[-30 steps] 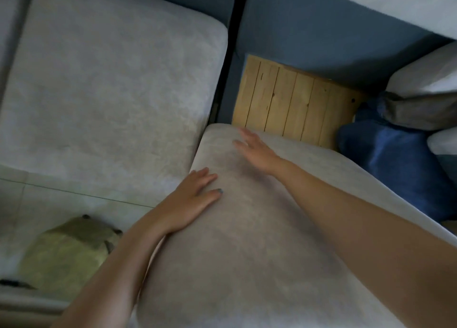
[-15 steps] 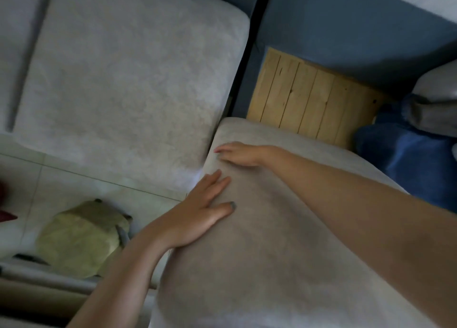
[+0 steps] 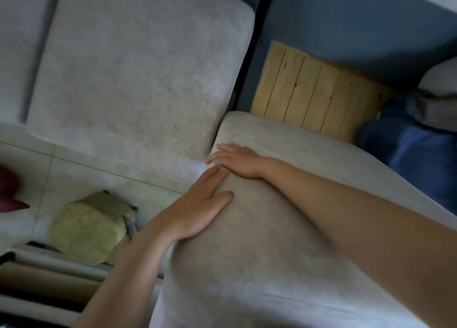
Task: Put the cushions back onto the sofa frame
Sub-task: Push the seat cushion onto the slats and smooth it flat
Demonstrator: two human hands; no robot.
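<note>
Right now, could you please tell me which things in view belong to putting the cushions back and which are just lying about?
Job: grey cushion under the left hand and right hand; neighbouring cushion, already seated; bare wooden slats.
Lying about: olive bundle on the floor; blue fabric heap; dark red object at the left edge.

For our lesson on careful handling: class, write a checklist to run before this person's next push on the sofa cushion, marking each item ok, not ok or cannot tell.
1. Left hand flat on the loose cushion: ok.
2. Right hand flat near its far corner: ok.
3. Wooden slats covered by it: not ok, part lies bare.
4. Corner flush with the seated cushion: cannot tell.
5. Blue fabric clear of the slats: cannot tell.
</note>
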